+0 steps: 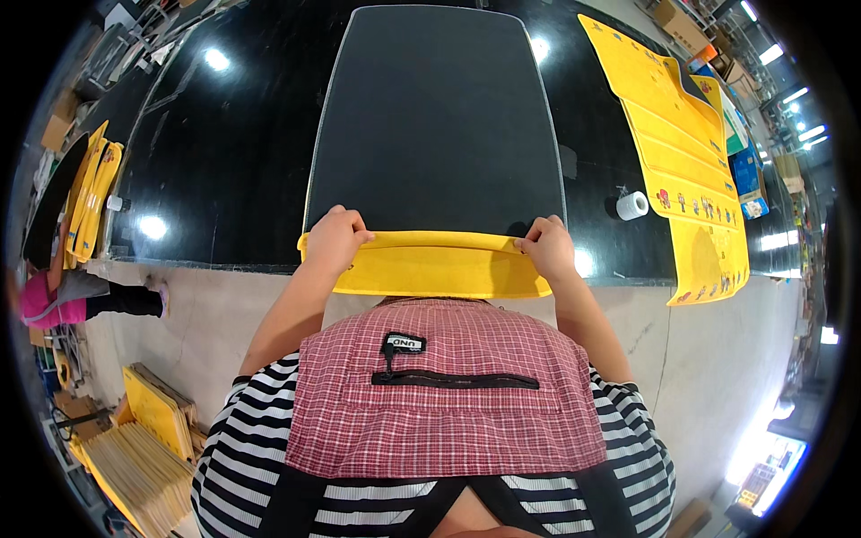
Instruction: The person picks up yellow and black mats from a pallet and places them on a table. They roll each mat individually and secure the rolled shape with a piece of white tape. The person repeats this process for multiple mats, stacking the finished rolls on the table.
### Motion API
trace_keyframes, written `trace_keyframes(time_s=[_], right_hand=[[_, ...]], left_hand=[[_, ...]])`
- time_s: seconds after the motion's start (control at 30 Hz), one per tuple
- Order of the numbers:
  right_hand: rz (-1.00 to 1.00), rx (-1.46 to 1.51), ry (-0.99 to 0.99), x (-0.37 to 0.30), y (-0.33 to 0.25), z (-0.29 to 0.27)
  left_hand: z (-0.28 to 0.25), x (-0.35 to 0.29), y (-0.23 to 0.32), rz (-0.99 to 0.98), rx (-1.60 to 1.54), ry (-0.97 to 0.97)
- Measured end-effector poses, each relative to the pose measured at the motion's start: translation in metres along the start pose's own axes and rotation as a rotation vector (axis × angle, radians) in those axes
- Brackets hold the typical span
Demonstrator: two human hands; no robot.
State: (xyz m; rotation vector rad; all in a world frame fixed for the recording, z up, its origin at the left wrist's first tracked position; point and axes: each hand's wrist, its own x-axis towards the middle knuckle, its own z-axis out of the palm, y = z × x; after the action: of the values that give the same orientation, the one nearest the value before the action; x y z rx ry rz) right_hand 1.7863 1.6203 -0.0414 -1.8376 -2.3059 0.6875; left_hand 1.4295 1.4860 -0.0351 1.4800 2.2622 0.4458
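A large mat (pixel 435 117) lies before me, black side up, running away from me across the black table. Its near end is folded over, so a strip of its yellow side (pixel 439 272) shows along and below the table's front edge. At the left end of the fold, my left hand (pixel 336 237) has its fingers closed on the mat's edge. My right hand (pixel 549 246) pinches the same fold at the right end. The two hands are about the mat's width apart, and the yellow flap hangs between them, close to my checked apron (pixel 444 430).
Yellow printed mats (pixel 686 161) lie at the right, partly over the table edge, with a white roll (pixel 632 205) beside them. A blue box (pixel 746 179) stands behind. At far left, a person in pink (pixel 58 300) is near folded yellow mats (pixel 97 193). Stacked sheets (pixel 143 475) stand lower left.
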Motion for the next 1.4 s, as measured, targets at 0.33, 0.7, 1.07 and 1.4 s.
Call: trace_keyframes(time_s=[0.33, 0.7, 1.07, 1.4], right_hand=[[-0.446, -0.209, 0.375, -0.023, 0.014, 0.025], [-0.440, -0.184, 0.235, 0.007, 0.014, 0.006], [-0.478, -0.304, 0.331, -0.006, 0.012, 0.034], [-0.333, -0.236, 0.166, -0.020, -0.030, 0.026]], left_hand=[[0.024, -0.020, -0.017, 0.362, 0.202, 0.296], [0.018, 0.017, -0.037, 0.482, 0.106, 0.229], [0.008, 0.018, -0.004, 0.356, 0.404, 0.153], [0.028, -0.017, 0.001, 0.302, 0.399, 0.127]])
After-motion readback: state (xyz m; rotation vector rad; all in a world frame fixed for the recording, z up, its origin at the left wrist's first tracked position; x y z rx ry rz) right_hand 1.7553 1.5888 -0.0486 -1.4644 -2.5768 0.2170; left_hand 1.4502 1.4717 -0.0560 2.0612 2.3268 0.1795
